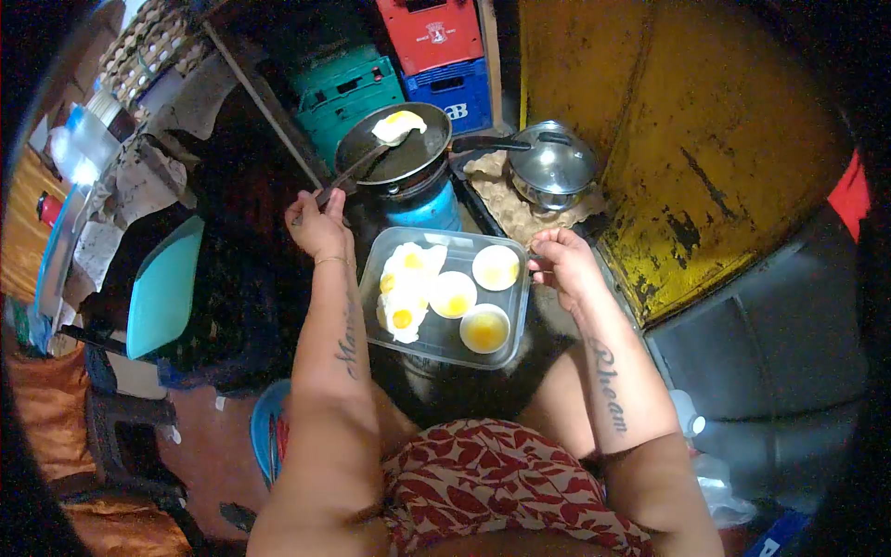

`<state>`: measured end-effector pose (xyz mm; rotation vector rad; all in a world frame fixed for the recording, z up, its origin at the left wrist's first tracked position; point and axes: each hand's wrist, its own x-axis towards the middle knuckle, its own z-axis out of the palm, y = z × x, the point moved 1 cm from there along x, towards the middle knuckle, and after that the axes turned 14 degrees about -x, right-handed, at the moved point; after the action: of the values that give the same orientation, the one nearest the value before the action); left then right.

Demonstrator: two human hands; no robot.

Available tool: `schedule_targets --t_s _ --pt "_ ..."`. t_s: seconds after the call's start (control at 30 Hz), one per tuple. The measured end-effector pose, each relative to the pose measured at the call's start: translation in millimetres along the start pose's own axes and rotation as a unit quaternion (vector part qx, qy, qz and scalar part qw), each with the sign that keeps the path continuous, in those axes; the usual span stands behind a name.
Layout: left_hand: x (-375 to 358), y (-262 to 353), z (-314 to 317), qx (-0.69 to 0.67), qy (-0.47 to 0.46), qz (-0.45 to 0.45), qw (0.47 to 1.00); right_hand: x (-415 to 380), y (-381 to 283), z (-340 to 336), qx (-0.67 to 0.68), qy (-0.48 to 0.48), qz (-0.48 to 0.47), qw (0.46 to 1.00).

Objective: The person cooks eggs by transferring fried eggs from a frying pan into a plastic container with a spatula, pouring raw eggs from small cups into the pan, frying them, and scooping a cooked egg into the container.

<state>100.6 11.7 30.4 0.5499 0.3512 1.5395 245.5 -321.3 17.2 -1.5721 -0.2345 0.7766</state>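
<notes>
My left hand (320, 227) is closed round the handle of a spatula (357, 170). On its blade rests a fried egg (399, 126) with a white edge and yellow middle, over the black frying pan (432, 156). My right hand (564, 265) pinches the right rim of a clear plastic container (444, 358), held above my lap. Inside it, several fried eggs (403, 318) lie in a pile on the left. Beside them stand three small white cups (484, 329) with yellow egg in them.
The pan sits on a burner over a blue gas cylinder (429, 206). A lidded pot (553, 172) stands on brown cardboard (497, 186) at the right. Green (348, 111), blue (450, 93) and red (432, 35) crates are stacked behind. A yellow panel (696, 139) flanks the right.
</notes>
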Motion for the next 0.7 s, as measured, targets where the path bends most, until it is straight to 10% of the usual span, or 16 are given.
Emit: schedule_targets --t_s 0.7 --pt "-43.8 102.7 -48.4 -0.001 -0.093 0.008 0.996 -11.5 4.4 12.5 0.001 0.005 -0.019 1.000"
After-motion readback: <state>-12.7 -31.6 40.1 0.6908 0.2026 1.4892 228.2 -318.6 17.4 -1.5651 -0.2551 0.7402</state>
